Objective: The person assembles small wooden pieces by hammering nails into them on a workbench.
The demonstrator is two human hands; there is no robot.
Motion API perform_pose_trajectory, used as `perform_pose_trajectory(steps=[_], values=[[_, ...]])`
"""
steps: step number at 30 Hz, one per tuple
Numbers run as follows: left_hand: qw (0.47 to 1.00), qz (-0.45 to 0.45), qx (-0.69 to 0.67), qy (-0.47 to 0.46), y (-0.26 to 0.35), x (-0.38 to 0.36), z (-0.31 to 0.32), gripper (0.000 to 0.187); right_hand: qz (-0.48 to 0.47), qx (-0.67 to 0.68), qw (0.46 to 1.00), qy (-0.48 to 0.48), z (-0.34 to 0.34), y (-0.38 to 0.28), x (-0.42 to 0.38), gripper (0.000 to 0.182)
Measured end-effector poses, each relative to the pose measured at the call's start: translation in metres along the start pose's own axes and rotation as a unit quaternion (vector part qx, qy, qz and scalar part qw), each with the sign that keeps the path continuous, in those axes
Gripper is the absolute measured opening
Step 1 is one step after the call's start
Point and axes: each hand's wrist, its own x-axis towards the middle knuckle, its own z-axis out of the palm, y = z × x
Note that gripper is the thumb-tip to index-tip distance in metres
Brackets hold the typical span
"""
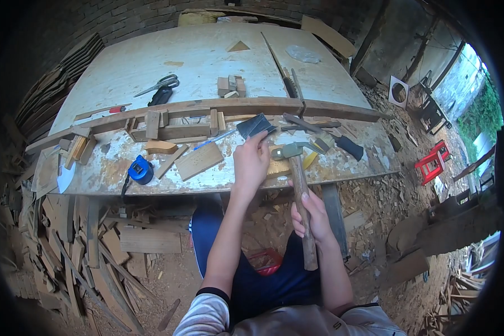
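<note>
Overhanging bench edge [196, 187], hammer [299, 179] in RH [318, 217], LH [251, 162] prob. touching dark slab [254, 125]

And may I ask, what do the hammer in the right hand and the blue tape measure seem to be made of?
Hammer head: metal, by its grey colour and dull sheen.
Hammer handle: most likely wood; it is brown and looks worn, with no clear sign of paint.
Tape measure: probably a plastic case, being bright blue and smooth-looking, though coated metal cannot be ruled out.
</note>
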Motion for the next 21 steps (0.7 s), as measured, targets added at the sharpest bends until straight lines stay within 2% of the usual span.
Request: perform_pose_trajectory(steps=[1, 7, 10, 13, 16, 19, 21], values=[[1.000, 0.021, -0.003, 0.006, -0.004, 0.000, 0.002, 0.031, -0.002, -0.007, 1.000, 0.002, 0.000, 0.000, 0.001, 0.053], [0.998, -0.036, -0.057, -0.009, -0.008, 0.000, 0.004, 0.030, -0.001, -0.013, 1.000, 0.004, 0.000, 0.001, 0.001, 0.057], [0.998, -0.036, -0.060, -0.007, -0.004, 0.000, 0.002, 0.032, 0.000, -0.007, 1.000, 0.000, -0.002, 0.002, 0.001, 0.057], [0.998, -0.030, -0.051, 0.019, -0.005, 0.000, 0.002, 0.028, -0.002, -0.004, 1.000, -0.002, -0.003, 0.003, 0.001, 0.057], [0.996, -0.074, -0.058, 0.010, 0.005, -0.007, -0.009, 0.021, -0.003, -0.002, 1.000, -0.001, -0.003, 0.003, 0.001, 0.056], [0.995, 0.062, 0.016, 0.079, -0.006, -0.012, -0.013, 0.016, -0.005, -0.002, 1.000, 0.000, -0.002, 0.003, 0.001, 0.056], [0.994, 0.089, -0.017, 0.068, -0.009, -0.016, -0.015, 0.014, -0.008, -0.004, 1.000, 0.000, 0.000, 0.003, 0.000, 0.055]])
